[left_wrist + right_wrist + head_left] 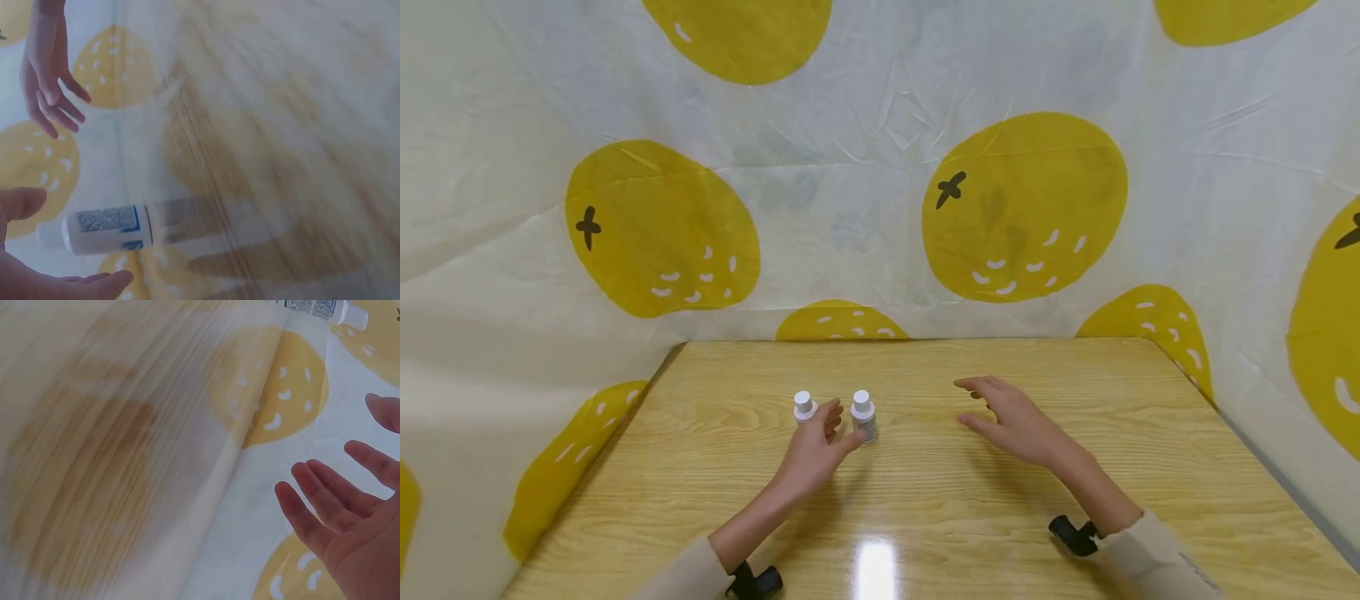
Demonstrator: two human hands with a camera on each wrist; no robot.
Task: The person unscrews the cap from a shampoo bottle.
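Observation:
Two small white bottles with white caps stand upright on the wooden table. My left hand is stretched toward them, partly covering the left bottle. The right bottle is just beyond its thumb and fingers. In the left wrist view the thumb and fingers are spread either side of a labelled bottle; I cannot tell whether they touch it. Well to the right, my right hand hovers over the table with loosely extended fingers and holds nothing. Part of a bottle shows at the top of the right wrist view.
The light wood table has a glossy surface with a bright reflection near its front. A white cloth printed with yellow fruit hangs behind the table and along its sides. Each wrist carries a black camera mount.

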